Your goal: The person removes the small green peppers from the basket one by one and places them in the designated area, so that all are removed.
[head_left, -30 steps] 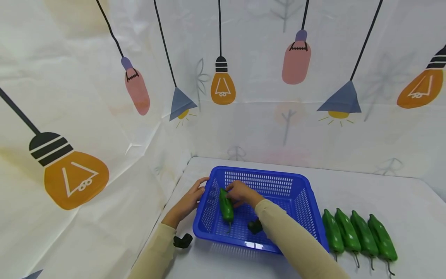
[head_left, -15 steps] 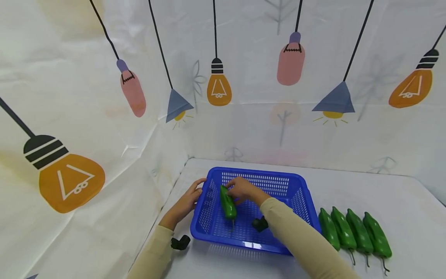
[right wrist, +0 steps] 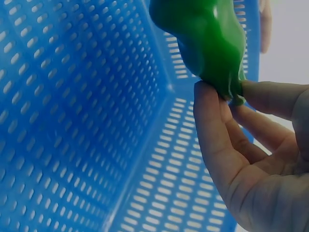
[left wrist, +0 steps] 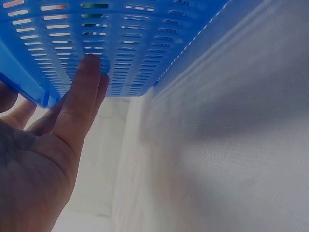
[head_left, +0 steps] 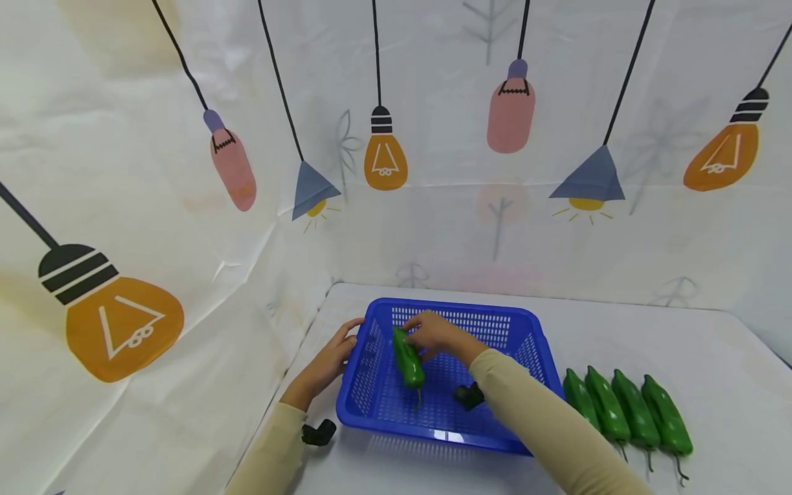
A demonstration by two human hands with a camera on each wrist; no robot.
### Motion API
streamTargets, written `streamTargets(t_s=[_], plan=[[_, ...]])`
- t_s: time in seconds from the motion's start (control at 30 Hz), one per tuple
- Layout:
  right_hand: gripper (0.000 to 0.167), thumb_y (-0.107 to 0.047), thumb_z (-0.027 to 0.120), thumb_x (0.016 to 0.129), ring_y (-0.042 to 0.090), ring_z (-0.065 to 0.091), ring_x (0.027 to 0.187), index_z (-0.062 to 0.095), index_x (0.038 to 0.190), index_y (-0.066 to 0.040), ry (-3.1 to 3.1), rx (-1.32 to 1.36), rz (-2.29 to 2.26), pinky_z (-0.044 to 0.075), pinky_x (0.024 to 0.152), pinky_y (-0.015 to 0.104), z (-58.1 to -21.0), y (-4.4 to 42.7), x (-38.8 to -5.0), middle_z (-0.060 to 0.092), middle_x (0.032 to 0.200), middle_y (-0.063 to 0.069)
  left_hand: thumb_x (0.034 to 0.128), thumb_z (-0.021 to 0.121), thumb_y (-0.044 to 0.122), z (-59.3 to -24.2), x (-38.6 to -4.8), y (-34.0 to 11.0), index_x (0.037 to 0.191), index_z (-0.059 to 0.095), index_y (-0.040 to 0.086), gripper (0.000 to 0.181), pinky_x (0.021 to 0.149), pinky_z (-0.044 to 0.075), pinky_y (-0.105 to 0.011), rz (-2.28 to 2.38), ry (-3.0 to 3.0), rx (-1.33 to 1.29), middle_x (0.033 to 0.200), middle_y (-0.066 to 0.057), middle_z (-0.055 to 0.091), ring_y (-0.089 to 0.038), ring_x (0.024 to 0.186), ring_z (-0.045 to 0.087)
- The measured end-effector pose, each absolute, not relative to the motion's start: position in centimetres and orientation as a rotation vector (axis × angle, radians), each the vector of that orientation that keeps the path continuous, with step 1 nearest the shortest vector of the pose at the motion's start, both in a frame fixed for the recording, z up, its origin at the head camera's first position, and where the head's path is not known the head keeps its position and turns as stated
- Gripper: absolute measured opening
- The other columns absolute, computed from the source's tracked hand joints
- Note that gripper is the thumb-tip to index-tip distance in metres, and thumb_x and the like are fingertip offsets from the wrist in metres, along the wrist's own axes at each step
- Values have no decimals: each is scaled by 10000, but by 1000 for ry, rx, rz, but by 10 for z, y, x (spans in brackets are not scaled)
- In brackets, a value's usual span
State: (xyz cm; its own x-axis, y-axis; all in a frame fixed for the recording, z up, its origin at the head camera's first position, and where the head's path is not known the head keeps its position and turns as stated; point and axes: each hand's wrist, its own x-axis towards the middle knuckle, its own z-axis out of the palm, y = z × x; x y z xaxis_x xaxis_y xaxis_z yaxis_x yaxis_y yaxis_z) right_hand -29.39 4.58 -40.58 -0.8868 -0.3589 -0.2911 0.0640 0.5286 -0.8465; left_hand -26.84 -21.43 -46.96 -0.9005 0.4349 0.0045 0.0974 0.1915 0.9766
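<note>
In the head view a green pepper point(head_left: 408, 359) with a thin stem points toward me inside the blue plastic basket point(head_left: 445, 440). My right hand point(head_left: 438, 335) pinches the pepper's far, stemless end between thumb and fingers; the right wrist view shows that pinch closely on the pepper point(right wrist: 212, 43). Whether the pepper touches the basket floor cannot be told. At the basket's left side rests my left hand point(head_left: 329, 359). In the left wrist view its fairly straight fingers point(left wrist: 79, 104) touch the slotted outer wall point(left wrist: 140, 53).
Several green peppers point(head_left: 628, 412) lie side by side on the white table point(head_left: 619, 337), right of the basket, stems toward me. A white printed sheet point(head_left: 445, 227) stands behind and left of the table. Black wrist-worn pieces show under both wrists.
My right hand has moved the pepper slightly right and away from me within the basket, and the pepper slants more. My left hand stays at the basket's side. The head view has shifted slightly.
</note>
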Motion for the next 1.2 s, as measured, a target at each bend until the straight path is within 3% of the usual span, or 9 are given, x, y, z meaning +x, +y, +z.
streamTargets(t_s=[0.4, 1.2], plan=[[382, -12, 660, 945, 287, 723, 877, 626, 1322, 40, 2378, -273, -1305, 599, 675, 359, -394, 67, -290, 666, 1154, 224, 1128, 285, 284, -469, -268, -214, 1597, 197, 165, 491, 953, 498, -489, 1771, 2199, 502, 1332, -215, 567, -340, 1165, 607], [411, -28, 620, 979, 305, 714, 931, 564, 1371, 81, 2410, -333, -1312, 593, 754, 458, -371, 112, -286, 642, 1203, 248, 1126, 283, 289, -469, -269, -213, 1594, 203, 179, 487, 907, 513, -436, 1803, 2157, 491, 1333, -229, 560, -334, 1133, 615]])
